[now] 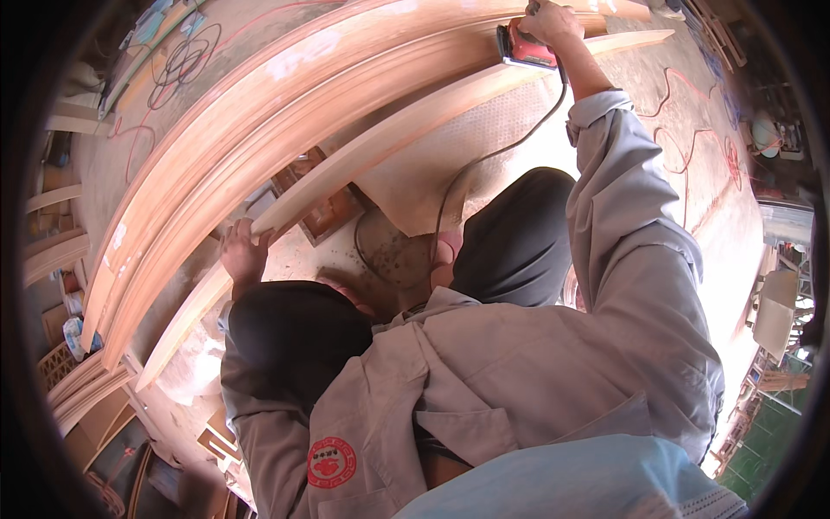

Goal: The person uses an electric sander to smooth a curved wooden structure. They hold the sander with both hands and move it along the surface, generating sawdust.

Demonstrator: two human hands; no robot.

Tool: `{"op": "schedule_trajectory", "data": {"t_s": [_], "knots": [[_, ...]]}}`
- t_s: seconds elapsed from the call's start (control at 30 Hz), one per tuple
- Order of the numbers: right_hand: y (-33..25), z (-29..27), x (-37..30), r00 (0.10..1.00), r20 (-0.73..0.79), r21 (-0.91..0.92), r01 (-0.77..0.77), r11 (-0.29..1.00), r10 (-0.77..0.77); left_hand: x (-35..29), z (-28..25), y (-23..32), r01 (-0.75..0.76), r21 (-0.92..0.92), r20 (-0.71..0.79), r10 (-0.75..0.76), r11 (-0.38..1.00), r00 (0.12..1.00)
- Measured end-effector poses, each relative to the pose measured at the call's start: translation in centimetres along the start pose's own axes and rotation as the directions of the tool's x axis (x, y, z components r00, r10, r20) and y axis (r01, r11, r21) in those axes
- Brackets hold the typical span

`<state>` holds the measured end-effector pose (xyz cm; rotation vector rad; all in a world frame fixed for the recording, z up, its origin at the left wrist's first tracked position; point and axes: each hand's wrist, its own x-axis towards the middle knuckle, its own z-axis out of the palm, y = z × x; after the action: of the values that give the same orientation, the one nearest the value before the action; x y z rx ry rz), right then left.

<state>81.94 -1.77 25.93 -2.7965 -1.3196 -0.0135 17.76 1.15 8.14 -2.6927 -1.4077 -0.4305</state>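
Note:
At the far right my right hand (553,23) is closed around the top of a red and black electric sander (529,50). A dark cord (519,131) trails from the tool back toward my knees. The sander sits against a long, pale wooden strip (380,143), near its far right end; its contact face is hidden. Lower left, my left hand (245,253) grips the same strip, with fingers over its edge. Just beyond the strip lie long grooved wooden mouldings (259,130), side by side, with a few whitish patches on them.
A brown framed wooden panel (331,212) lies under the strip, beside a tan sheet (411,195) on the floor. Red cable (687,160) winds over the floor at right, and a coiled dark cable (186,65) lies far left. Stacked boards (86,394) stand at left.

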Motion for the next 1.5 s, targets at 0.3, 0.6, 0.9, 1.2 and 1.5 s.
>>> {"op": "schedule_trajectory", "data": {"t_s": [0.3,0.6,0.9,1.2,1.5], "knots": [[-11.7,1.4,-4.9,0.814,0.184,0.196,0.519,0.832,-0.551,-0.1,-0.1,0.2,-0.008,-0.027,-0.01,0.007,1.0,1.0],[-21.5,0.5,-17.0,0.757,0.087,0.225,0.619,0.753,-0.648,0.0,0.2,-0.4,0.028,0.023,0.028,-0.029,0.999,0.999],[-11.5,-0.1,-8.6,0.925,0.071,0.134,0.362,0.922,-0.373,-0.5,0.0,-0.6,0.025,0.036,0.043,-0.026,0.999,0.999],[6.6,0.5,5.2,0.986,0.075,0.04,0.146,0.989,-0.148,-0.2,-1.3,0.4,0.026,-0.014,0.044,-0.026,1.0,0.999],[3.1,2.3,1.3,0.775,-0.05,0.502,0.566,0.655,-0.631,0.4,-1.6,1.2,0.016,-0.018,-0.008,-0.016,1.0,1.0]]}}
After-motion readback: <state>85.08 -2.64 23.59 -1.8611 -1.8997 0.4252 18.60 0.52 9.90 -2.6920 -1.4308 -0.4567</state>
